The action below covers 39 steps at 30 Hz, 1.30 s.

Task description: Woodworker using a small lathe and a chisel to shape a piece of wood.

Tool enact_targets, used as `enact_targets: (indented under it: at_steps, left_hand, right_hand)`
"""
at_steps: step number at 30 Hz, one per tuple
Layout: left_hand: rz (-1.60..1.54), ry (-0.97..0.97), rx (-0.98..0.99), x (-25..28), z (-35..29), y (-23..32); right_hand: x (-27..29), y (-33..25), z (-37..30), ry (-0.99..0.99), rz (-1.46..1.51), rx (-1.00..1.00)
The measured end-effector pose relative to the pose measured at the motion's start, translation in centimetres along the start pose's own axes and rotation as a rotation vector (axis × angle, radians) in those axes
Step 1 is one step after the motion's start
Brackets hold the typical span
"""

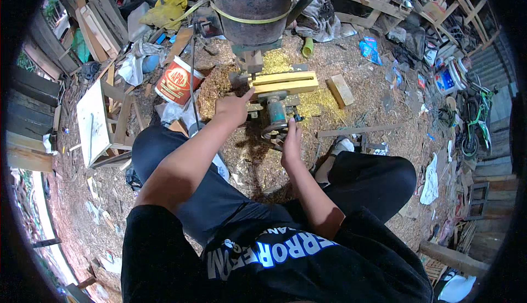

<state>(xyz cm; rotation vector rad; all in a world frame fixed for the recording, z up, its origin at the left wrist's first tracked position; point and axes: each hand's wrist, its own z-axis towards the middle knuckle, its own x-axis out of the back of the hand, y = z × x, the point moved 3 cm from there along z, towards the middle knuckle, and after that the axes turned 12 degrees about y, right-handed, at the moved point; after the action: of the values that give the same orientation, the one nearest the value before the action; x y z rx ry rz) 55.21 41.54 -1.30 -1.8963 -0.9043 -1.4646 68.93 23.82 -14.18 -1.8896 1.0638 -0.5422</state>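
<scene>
A pale, squared wood block (285, 86) with a long slot along its top lies across the bed of a machine, beneath a narrow bit (253, 75). My left hand (233, 107) is at the block's left end, its index finger stretched toward the wood close to the bit. The other left fingers look folded, and nothing shows in them. My right hand (292, 142) is at a round metal handwheel (276, 128) on the near side of the machine, fingers curled at its right edge. Part of that grip is hidden. A small black knob (298, 118) sits by the fingertips.
The dark motor housing (252, 6) with a yellow band hangs over the work. A red and white bucket (178, 80) stands left. Another wood block (341, 91) lies right, and a thin wood strip (359, 130) nearer. Shavings and scraps cover the ground.
</scene>
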Motion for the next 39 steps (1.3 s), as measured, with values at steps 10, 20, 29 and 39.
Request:
enact_targets:
  at_steps: [10, 20, 29, 39]
  left_hand:
    - [-0.062, -0.017, 0.007, 0.4, 1.0, -0.1]
    - [-0.087, -0.021, -0.004, 0.6, 1.6, 0.3]
    - [-0.137, -0.011, 0.046, 1.2, 1.5, -1.3]
    - [-0.173, 0.018, 0.068, 0.8, 1.6, -1.0]
  right_hand:
    - [-0.5, -0.7, -0.5, 0.081, 0.123, 0.011]
    - [-1.0, -1.6, -0.2, 0.131, 0.135, 0.044]
    - [-2.1, -2.7, -1.3, 0.204, 0.188, 0.006]
    - [-1.6, -2.4, -0.9, 0.208, 0.167, 0.095]
